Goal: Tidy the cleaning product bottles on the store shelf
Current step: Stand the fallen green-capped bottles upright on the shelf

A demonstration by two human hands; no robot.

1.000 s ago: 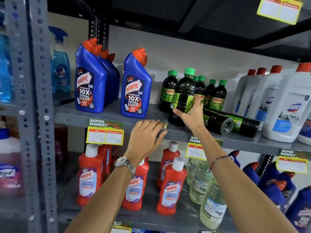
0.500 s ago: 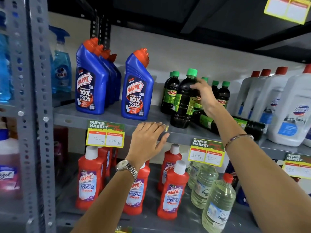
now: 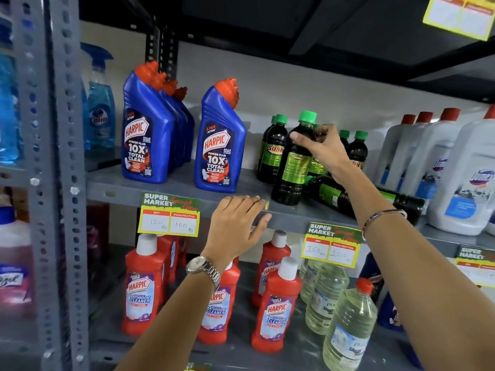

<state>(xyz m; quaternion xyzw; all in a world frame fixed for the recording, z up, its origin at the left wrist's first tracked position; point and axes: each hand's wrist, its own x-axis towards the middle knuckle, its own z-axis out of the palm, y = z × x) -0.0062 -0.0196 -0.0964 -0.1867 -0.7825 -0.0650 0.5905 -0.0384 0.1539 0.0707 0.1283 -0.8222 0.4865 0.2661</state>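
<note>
A dark bottle with a green cap point(image 3: 293, 170) stands upright at the front of the grey middle shelf point(image 3: 171, 192). My right hand point(image 3: 325, 152) grips its shoulder, thumb on the front and fingers behind. More of these bottles point(image 3: 273, 153) stand behind it. Two lie on their sides to its right, one close point(image 3: 330, 194) and one further right point(image 3: 404, 203), partly hidden by my forearm. My left hand point(image 3: 235, 223) rests flat on the shelf's front edge and holds nothing.
Blue Harpic bottles stand in a row point(image 3: 146, 145), with one alone point(image 3: 221, 148), to the left. White jugs point(image 3: 460, 178) crowd the right end. Red Harpic bottles point(image 3: 276, 309) and clear bottles point(image 3: 348, 322) fill the shelf below. A grey upright post point(image 3: 51, 183) borders the left.
My right hand rose from the base of the upright dark bottle to its shoulder and closed around it. My left hand stayed on the shelf edge.
</note>
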